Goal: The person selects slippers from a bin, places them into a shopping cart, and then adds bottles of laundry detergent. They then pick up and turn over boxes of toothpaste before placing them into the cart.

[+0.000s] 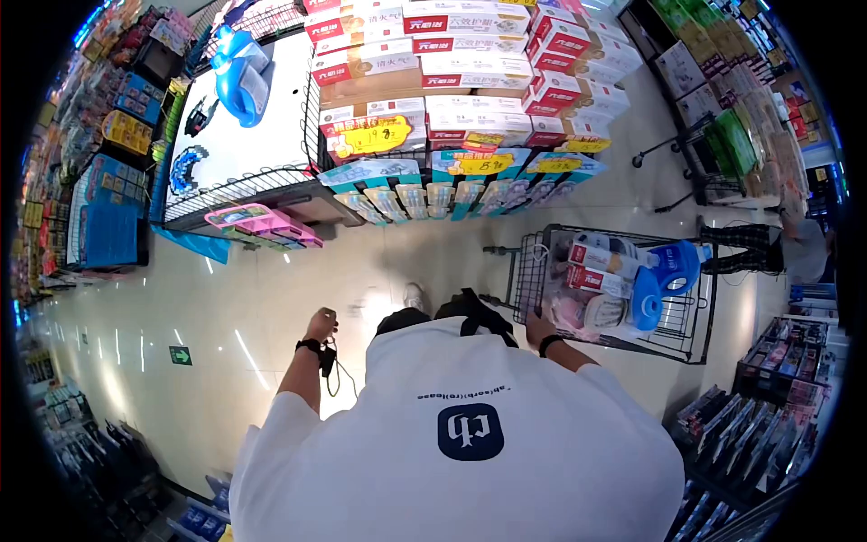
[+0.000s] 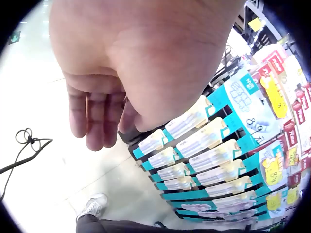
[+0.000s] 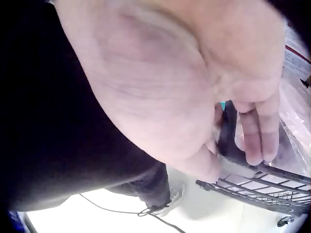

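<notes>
My left hand [image 1: 322, 323] hangs over the floor at the left of my body, fingers loosely bent and holding nothing. In the left wrist view, its fingers [image 2: 95, 119] point down beside hanging packs of toothbrushes [image 2: 204, 160]. On the other side, my right hand [image 1: 539, 329] grips the edge of a shopping cart [image 1: 623, 348]. The right wrist view shows its thumb and fingers on either side of the black rim [image 3: 232, 145]. Inside the cart lie red-and-white boxes [image 1: 598, 280], blue bottles [image 1: 647, 300] and a clear-wrapped pink pack [image 1: 567, 312].
Ahead stands a display of stacked toothpaste boxes [image 1: 474, 68] with yellow price tags. Left of it, a white-topped bin [image 1: 280, 99] bears blue jugs [image 1: 239, 86]; a pink basket [image 1: 262, 221] hangs at its front. Another person [image 1: 799, 248] stands beyond the cart. Shelves line both sides.
</notes>
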A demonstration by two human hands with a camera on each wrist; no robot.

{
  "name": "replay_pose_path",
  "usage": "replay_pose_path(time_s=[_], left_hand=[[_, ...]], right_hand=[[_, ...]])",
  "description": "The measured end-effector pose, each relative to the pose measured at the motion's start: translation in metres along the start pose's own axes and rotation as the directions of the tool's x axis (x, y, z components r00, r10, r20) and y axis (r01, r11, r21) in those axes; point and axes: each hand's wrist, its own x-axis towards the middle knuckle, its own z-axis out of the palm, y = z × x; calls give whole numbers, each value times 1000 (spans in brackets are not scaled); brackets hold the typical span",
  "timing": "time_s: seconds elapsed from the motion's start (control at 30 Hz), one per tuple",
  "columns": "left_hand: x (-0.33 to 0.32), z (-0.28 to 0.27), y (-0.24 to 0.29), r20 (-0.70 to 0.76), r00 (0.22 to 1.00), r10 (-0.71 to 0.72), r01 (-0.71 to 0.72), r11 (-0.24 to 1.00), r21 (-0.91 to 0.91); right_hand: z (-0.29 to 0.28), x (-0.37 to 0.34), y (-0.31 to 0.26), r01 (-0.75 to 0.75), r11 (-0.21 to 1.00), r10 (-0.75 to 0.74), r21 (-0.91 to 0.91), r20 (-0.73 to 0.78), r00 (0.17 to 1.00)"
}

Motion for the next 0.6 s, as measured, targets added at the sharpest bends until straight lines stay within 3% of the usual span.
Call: replay_pose_path(time_s=[0.03,0.1,0.17,0.2,0.23,0.3,0.37,0.43,0.47,0.5,0.53,0.57,0.6], left_hand=[[-4,2,-2,24,1000,-17,17,1000,2],[12,11,-33,74,997,-31,31,1000,1],[-2,17,-25,114,986,-121,117,992,40],[-3,18,-19,221,964,-150,137,988,71],[-9,24,-16,181,969,-168,161,986,52],[-9,32,-5,239,947,-213,208,977,49],[-4,38,14,266,937,-226,209,974,90],[8,43,43,230,967,-111,98,993,68],[26,45,61,250,963,-97,72,992,108],[51,48,69,254,967,-3,-19,996,84],[48,51,107,141,980,139,-154,983,104],[65,53,131,91,969,228,-240,958,158],[60,54,178,37,962,271,-271,931,245]], right_hand=[[7,4,3,-71,989,69,129,17,997],[14,4,10,-133,982,126,134,55,990],[45,24,37,-96,995,95,1,116,989],[48,28,41,-84,995,91,-56,136,987],[51,31,46,-70,991,87,-113,155,984],[37,30,50,66,981,-21,-180,244,970],[15,47,54,25,993,12,-119,304,953],[-44,63,40,41,999,-25,-36,360,933],[-63,69,43,314,949,-314,-11,-15,949],[-74,92,47,415,908,-414,-61,-286,864],[-85,116,50,468,869,-476,-160,-532,701],[-96,154,50,370,905,-410,-212,-670,619],[-146,155,40,354,935,-267,29,-602,753]])
